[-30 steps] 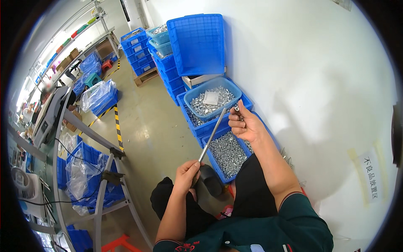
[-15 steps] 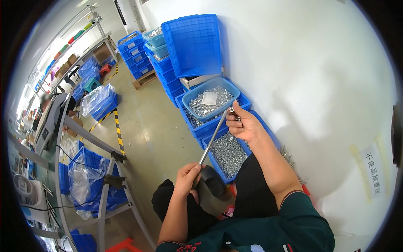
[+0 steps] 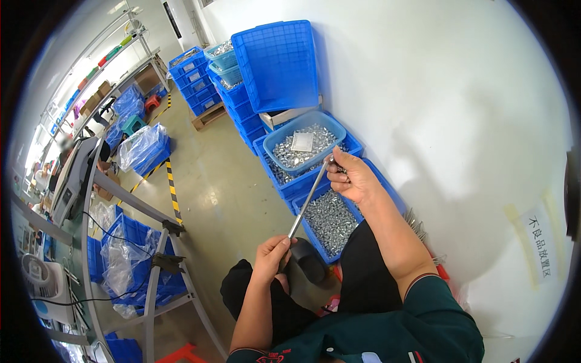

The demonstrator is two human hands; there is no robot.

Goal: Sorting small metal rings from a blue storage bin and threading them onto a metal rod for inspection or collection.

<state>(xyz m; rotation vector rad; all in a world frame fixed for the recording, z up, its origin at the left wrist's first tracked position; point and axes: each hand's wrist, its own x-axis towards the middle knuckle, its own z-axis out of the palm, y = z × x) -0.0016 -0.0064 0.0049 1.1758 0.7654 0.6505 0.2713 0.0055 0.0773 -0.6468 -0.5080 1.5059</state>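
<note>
The smooth grey-green floor [image 3: 212, 175] carries yellow-and-black striped tape [image 3: 173, 192], a low brown wooden pallet [image 3: 209, 117] and a blue rectangular plastic crate [image 3: 157, 155] draped with clear plastic film [image 3: 139, 142].

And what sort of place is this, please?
Probably a factory workshop or its parts store: it has blue bins with many small metal parts, stacked crates on a pallet, and striped floor tape.
</note>
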